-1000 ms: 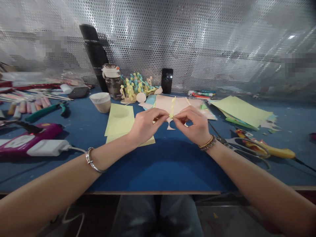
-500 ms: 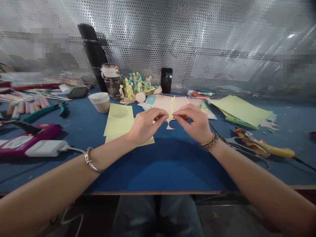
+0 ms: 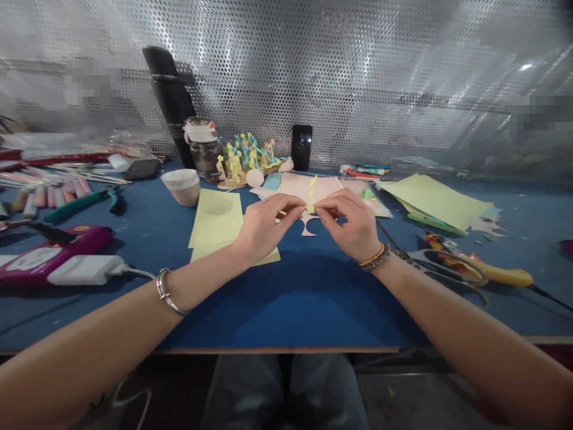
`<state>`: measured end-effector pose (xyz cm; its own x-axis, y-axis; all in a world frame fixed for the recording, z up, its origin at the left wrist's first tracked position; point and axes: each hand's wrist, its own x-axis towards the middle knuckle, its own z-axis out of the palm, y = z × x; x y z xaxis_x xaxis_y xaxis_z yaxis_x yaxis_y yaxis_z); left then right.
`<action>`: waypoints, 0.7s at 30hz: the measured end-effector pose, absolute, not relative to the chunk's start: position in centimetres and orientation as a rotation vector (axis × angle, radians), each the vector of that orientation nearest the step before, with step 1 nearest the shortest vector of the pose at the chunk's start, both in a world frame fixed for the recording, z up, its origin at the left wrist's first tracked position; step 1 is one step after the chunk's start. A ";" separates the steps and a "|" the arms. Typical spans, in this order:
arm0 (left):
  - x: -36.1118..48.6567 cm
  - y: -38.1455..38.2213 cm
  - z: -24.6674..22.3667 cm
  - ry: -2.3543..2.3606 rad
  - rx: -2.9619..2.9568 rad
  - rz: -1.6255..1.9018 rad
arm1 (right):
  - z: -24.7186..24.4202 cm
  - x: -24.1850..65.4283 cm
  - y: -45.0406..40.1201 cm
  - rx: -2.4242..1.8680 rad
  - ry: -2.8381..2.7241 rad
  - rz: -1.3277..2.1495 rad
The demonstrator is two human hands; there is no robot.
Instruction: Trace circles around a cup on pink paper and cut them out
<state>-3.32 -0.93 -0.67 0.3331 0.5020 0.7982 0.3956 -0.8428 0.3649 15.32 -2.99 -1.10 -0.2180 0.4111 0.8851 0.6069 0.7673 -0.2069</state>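
Above the middle of the table, my left hand [image 3: 267, 227] and my right hand [image 3: 348, 222] meet fingertip to fingertip, both pinching a small yellow paper strip [image 3: 310, 209]. A twisted yellow length [image 3: 313, 190] rises just behind the fingertips; whether it is one piece with the strip I cannot tell. Below the fingers lies a pale paper offcut [image 3: 308, 228] with curved cut-outs. Light yellow sheets [image 3: 218, 218] rest beside my left hand, partly under its wrist. Pink paper [image 3: 293, 184] lies behind both hands.
Scissors [image 3: 447, 266] and a yellow-handled tool [image 3: 505, 275] lie right of my right wrist. A paper cup [image 3: 181, 188], a lidded bottle [image 3: 202, 149] and curled paper pieces [image 3: 250, 158] stand at the back. A purple power strip [image 3: 85, 239] sits left; a phone [image 3: 301, 146] leans behind.
My hands have barely moved; the right one shifts slightly left. The yellow strip between the fingertips sits at a slightly different angle. The pinch of both hands stays.
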 end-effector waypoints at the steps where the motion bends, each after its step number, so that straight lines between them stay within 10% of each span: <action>1: -3.3 -0.9 -0.6 0.840 2.469 1.553 | -1.1 15.3 -3.0 -0.788 -1.823 -0.227; 21: -4.0 -0.1 -1.1 0.774 2.891 1.524 | -0.8 15.9 -2.9 -0.836 -1.872 -0.209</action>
<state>-4.03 -0.11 -1.09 0.4882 0.2946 0.8215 0.4897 -0.8716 0.0216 15.92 -2.91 -0.79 -0.2290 0.4523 0.8620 0.6316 0.7429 -0.2220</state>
